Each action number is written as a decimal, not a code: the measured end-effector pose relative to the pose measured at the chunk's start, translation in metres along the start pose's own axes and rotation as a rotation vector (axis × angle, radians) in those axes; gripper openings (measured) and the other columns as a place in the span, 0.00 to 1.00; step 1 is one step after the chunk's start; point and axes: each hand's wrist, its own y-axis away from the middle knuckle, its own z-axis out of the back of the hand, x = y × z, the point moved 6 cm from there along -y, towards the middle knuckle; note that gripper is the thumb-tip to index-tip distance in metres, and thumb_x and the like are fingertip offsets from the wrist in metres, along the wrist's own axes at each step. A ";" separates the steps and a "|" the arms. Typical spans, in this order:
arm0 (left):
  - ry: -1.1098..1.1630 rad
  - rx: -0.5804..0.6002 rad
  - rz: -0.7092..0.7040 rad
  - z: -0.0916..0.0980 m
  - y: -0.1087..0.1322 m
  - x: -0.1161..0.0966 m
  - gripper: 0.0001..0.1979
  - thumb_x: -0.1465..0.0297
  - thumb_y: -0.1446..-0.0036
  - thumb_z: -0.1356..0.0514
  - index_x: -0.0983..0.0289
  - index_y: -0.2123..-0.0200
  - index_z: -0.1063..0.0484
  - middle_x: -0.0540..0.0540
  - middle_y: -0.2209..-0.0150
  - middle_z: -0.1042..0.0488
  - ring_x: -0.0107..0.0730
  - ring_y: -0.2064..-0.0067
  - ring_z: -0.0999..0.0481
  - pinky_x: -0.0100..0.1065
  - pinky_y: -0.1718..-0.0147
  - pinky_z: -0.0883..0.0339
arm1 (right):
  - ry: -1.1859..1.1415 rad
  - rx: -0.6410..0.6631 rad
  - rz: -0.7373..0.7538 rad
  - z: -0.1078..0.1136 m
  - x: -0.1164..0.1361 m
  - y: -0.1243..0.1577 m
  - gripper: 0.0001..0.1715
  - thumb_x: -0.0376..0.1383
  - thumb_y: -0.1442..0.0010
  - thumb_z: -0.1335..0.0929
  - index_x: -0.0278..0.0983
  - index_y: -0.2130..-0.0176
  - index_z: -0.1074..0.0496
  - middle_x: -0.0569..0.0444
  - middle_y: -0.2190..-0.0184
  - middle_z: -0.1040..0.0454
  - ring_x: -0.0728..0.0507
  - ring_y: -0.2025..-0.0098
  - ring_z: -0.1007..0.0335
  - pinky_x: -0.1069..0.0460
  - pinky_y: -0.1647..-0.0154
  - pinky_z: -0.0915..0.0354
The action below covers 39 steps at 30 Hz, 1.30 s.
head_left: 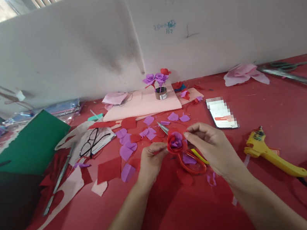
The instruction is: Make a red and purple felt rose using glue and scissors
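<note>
A paper flower (175, 141) with a purple centre and red outer petals is held up between both hands. My left hand (153, 163) pinches its left edge, while the thumb and fingers of my right hand (210, 144) close on a petal at its right side. Just beneath the flower lie red-handled scissors (194, 169), their blades partly hidden by it. A yellow strip (200, 156) shows beside the scissors' handle. Loose purple petals (128, 150) and a red paper piece (109, 170) are spread left of my hands.
A small brown pot (161, 94) of purple and red paper flowers stands on a pale foam board (140, 107) by the wall. To the right lie a phone (220, 113) and a yellow glue gun (275, 157). Eyeglasses (92, 143) and green sheets (36, 138) are on the left.
</note>
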 end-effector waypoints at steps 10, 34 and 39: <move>0.015 -0.012 0.008 -0.002 0.002 -0.005 0.04 0.70 0.52 0.33 0.62 0.72 0.17 0.54 0.70 0.20 0.33 0.66 0.25 0.31 0.63 0.34 | 0.065 -0.003 0.018 -0.001 0.003 0.000 0.09 0.40 0.46 0.28 0.38 0.70 0.29 0.59 0.77 0.30 0.51 0.75 0.37 0.55 0.74 0.41; 0.198 -0.120 0.126 0.004 0.000 0.011 0.06 0.68 0.56 0.30 0.63 0.71 0.17 0.53 0.72 0.19 0.33 0.65 0.23 0.35 0.56 0.32 | -0.164 -0.038 -0.024 0.003 -0.003 -0.002 0.12 0.46 0.43 0.29 0.42 0.64 0.28 0.54 0.67 0.22 0.44 0.65 0.25 0.49 0.61 0.31; 0.214 -0.060 0.076 0.002 -0.002 0.009 0.08 0.67 0.54 0.30 0.62 0.68 0.17 0.54 0.69 0.18 0.34 0.64 0.22 0.37 0.52 0.33 | -0.136 0.033 -0.033 -0.002 -0.008 -0.002 0.12 0.45 0.42 0.29 0.40 0.67 0.26 0.52 0.66 0.22 0.43 0.65 0.26 0.47 0.59 0.31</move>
